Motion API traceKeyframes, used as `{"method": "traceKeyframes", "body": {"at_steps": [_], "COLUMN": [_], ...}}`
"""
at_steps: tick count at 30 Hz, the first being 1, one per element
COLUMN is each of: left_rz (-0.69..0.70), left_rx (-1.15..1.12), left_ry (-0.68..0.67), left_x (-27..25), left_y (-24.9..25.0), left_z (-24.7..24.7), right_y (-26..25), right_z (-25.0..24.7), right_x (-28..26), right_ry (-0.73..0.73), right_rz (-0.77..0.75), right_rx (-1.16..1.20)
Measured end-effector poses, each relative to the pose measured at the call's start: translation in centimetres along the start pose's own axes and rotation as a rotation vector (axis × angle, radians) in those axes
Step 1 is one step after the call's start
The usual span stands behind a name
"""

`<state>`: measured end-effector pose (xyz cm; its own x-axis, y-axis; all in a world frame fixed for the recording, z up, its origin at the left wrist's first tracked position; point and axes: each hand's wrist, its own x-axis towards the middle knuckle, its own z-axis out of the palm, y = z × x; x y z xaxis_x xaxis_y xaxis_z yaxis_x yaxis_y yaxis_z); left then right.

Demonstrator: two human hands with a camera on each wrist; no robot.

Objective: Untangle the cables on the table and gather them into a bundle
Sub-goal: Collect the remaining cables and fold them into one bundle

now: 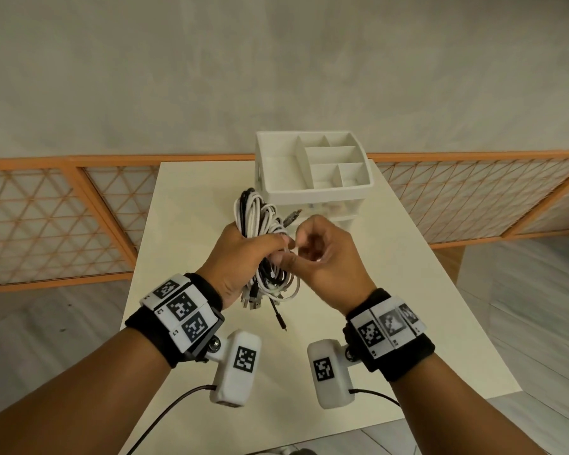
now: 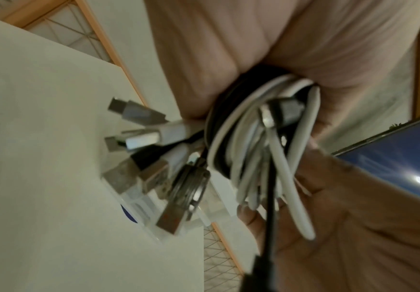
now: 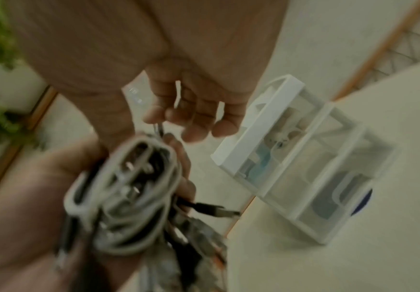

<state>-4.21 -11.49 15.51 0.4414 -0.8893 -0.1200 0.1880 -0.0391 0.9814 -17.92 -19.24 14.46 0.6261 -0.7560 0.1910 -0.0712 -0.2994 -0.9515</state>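
Note:
My left hand [image 1: 278, 249] grips a looped bundle of white and black cables [image 1: 260, 218] round its middle, held above the white table [image 1: 191, 198]. Loops stand above the fist and more loops and USB plugs [image 2: 139, 142] hang below it. One thin black cable end [image 1: 278, 315] dangles toward the table. My right hand [image 1: 301, 251] is right beside the bundle, fingers curled, thumb and forefinger pinching a white cable end [image 1: 295, 249]. The right wrist view is blurred; it shows the fingers [image 3: 199, 126] curled above the bundle [image 3: 129, 197].
A white compartment organizer [image 1: 312, 188] on clear drawers [image 3: 316, 177] stands on the table just behind the hands. An orange lattice rail [image 1: 63, 208] runs behind the table. Bare tabletop lies below the wrists and to both sides.

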Motion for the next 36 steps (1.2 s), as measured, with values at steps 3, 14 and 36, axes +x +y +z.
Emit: {"method": "traceKeyframes", "body": {"at_steps": [3, 14, 36], "left_rz": [0.0, -0.128, -0.434], "left_rx": [-0.027, -0.113, -0.053], "left_ry": [0.011, -0.138, -0.307], "left_x": [0.2, 0.2, 2.0], "left_y": [-0.1, -1.0, -6.4], "left_z": [0.0, 1.1, 1.1], "right_y": [-1.1, 1.3, 6.9], "right_z": [-0.7, 3.1, 0.9], "right_x": [0.5, 0.3, -0.3], "right_ry": [-0.164, -0.008, 0.078], "right_rz": [0.141, 0.079, 0.26], "right_rx": [0.027, 0.051, -0.338]}}
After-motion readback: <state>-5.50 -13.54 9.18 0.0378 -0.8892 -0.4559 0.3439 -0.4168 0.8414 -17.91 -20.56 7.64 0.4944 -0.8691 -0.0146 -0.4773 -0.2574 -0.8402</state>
